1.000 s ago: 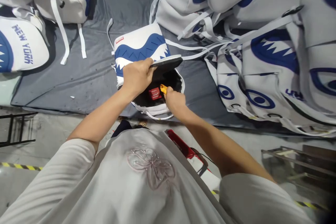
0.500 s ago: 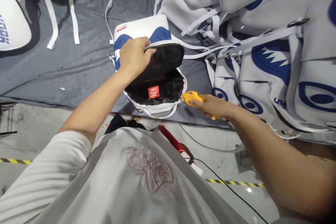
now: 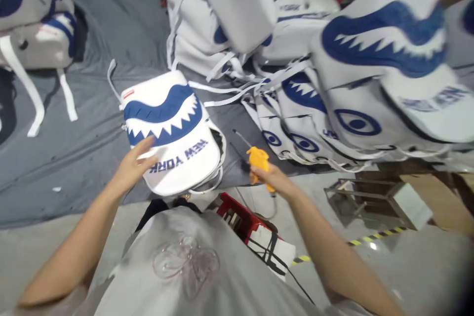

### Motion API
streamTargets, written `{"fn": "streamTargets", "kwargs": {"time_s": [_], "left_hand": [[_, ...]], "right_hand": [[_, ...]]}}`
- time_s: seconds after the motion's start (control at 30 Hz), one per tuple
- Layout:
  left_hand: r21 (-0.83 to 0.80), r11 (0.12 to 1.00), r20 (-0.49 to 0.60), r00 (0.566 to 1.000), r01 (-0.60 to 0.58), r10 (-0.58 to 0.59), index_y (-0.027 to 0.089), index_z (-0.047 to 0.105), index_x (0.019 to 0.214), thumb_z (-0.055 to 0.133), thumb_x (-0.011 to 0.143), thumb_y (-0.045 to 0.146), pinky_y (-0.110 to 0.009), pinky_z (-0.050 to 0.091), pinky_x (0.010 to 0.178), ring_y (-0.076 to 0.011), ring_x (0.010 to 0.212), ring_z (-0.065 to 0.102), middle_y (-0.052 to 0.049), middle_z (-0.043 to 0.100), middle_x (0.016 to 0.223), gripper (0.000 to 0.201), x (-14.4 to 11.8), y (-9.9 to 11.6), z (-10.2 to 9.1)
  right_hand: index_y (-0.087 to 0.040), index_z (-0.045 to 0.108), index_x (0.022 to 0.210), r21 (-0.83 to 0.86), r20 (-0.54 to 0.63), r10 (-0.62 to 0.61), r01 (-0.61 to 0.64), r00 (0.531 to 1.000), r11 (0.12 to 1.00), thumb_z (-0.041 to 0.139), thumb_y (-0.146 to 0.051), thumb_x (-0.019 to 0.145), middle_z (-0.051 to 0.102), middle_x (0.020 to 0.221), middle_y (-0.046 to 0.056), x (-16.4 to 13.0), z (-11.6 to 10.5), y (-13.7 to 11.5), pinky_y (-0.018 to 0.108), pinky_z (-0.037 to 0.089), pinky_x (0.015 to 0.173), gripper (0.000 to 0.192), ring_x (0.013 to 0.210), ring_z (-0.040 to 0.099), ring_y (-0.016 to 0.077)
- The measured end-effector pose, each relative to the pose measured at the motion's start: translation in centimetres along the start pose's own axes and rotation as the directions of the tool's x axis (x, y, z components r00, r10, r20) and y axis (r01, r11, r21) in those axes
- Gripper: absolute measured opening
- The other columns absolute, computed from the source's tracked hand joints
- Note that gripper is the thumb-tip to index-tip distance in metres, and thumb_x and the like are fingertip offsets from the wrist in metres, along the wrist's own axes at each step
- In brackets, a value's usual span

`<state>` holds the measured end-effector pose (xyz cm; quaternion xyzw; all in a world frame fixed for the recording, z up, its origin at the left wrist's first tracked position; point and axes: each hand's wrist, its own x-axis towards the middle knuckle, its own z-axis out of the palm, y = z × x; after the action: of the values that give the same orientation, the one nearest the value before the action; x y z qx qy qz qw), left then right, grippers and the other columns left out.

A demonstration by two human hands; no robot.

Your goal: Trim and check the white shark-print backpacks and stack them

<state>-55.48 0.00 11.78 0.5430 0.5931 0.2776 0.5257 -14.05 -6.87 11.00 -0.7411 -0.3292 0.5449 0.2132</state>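
Observation:
A white backpack (image 3: pixel 185 143) with a blue shark-mouth print and "NEW YORK" lettering lies front side up on the grey cloth. Its front flap is down, and a dark gap shows along the right edge. My left hand (image 3: pixel 135 165) is at the bag's left edge with its fingers apart, holding nothing; whether the fingertips touch the fabric I cannot tell. To the right of the bag, my right hand (image 3: pixel 272 176) grips an orange air blow gun (image 3: pixel 258 159). Its thin nozzle points up and left over the cloth, away from the bag.
Similar white-and-blue backpacks (image 3: pixel 355 84) are piled at the right and back, with more (image 3: pixel 37 39) at the far left. Loose straps trail across the grey cloth (image 3: pixel 92 158). Below the table edge stand a red box (image 3: pixel 237 217) and a metal frame (image 3: pixel 363 202); a hose hangs there.
The flap my left hand held up has come down over the bag's opening, and that hand has let go. My right hand has drawn the blow gun away from the bag. The view has shifted.

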Motion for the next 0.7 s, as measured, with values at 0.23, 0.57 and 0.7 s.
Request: {"fn": "streamTargets", "kwargs": {"time_s": [0.23, 0.57, 0.7], "left_hand": [[-0.228, 0.86, -0.095, 0.868, 0.457, -0.486, 0.042, 0.049, 0.144, 0.073, 0.066, 0.067, -0.05, 0.059, 0.088, -0.0316, 0.119, 0.066, 0.001, 0.071, 0.128, 0.086, 0.9, -5.5, 4.1], [-0.263, 0.816, -0.157, 0.812, 0.514, -0.562, 0.018, 0.035, 0.155, 0.068, 0.081, 0.055, -0.043, 0.064, 0.083, -0.0325, 0.103, 0.074, -0.009, 0.078, 0.108, 0.089, -2.5, -3.6, -0.8], [-0.186, 0.875, -0.169, 0.863, 0.447, -0.476, 0.019, 0.04, 0.153, 0.064, 0.083, 0.059, -0.045, 0.065, 0.08, -0.0337, 0.094, 0.076, -0.007, 0.08, 0.095, 0.084, -3.1, -1.3, -0.1]], "right_hand": [[-0.017, 0.055, 0.1, 0.23, -0.248, -0.018, 0.077, 0.969, 0.97, 0.051, -0.036, 0.089, 0.064, 0.08, 0.001, 10.1, 10.0, 1.1, 0.025, 0.052, 0.066, 0.022, 0.074, 0.062, 0.0147], [-0.023, 0.056, 0.097, 0.206, -0.341, -0.317, 0.399, 0.885, 0.894, 0.053, -0.033, 0.084, 0.064, 0.084, -0.002, -0.2, 15.3, 2.6, 0.028, 0.048, 0.072, 0.017, 0.076, 0.059, 0.0164], [-0.022, 0.056, 0.102, 0.297, -0.454, -0.329, 0.489, 0.828, 0.821, 0.054, -0.035, 0.085, 0.063, 0.085, 0.0, -2.4, 12.3, 1.6, 0.029, 0.051, 0.071, 0.022, 0.075, 0.06, 0.0164]]}}
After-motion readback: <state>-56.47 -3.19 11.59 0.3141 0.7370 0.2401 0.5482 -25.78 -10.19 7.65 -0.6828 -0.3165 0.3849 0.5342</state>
